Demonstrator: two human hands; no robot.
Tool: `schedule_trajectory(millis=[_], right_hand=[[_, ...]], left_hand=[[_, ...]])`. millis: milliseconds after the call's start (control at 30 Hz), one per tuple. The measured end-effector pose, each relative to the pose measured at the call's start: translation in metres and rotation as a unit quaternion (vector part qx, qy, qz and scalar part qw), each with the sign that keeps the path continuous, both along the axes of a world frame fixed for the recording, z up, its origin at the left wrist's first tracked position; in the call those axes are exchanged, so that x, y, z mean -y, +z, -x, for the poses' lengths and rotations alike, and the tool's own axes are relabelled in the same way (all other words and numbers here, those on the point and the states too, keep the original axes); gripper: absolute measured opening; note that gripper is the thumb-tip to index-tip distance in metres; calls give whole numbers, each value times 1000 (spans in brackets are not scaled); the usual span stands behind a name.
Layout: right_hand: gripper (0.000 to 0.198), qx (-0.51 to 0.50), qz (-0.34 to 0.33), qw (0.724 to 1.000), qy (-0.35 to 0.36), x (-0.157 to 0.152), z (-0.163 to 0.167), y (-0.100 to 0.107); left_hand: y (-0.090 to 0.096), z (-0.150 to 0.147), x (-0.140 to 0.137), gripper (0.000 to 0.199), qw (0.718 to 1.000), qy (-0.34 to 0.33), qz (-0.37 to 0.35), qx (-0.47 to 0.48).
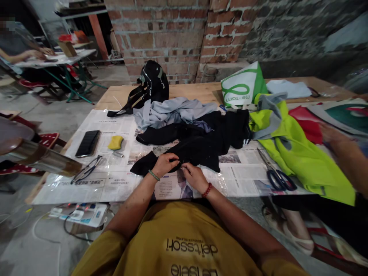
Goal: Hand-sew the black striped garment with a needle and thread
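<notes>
A black garment lies spread on the newspaper-covered table in front of me. My left hand, with a green bead bracelet, is closed on the garment's near edge. Just to its right, my right hand, with a red bead bracelet, has its fingers pinched together at the same edge. Whatever small item may be between the right fingertips is too fine to make out. The two hands are close together, fingertips nearly meeting. Behind the black garment lies a crumpled grey cloth.
Scissors and a yellow-green garment lie at right, where another person's arm reaches in. Left are a phone, yellow sponge, glasses and metal tumbler. A black bag stands behind.
</notes>
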State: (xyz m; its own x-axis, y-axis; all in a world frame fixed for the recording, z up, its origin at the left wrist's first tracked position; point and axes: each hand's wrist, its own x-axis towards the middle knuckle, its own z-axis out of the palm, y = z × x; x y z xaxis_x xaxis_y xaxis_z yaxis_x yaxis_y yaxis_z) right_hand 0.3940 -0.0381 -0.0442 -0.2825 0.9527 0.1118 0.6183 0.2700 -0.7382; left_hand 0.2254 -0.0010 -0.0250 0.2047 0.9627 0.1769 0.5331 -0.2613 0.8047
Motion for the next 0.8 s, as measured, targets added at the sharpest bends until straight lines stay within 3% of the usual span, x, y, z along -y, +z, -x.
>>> schedule_trajectory(millis=[467,800], right_hand=[[20,1,-8,1000,-8,0,2,3],[21,67,-42,997,-28,-1,8,0]], left_hand=[[5,0,2,6,996,-30,-72,-34],[2,-1,4,7,991,-22,-106,-84]])
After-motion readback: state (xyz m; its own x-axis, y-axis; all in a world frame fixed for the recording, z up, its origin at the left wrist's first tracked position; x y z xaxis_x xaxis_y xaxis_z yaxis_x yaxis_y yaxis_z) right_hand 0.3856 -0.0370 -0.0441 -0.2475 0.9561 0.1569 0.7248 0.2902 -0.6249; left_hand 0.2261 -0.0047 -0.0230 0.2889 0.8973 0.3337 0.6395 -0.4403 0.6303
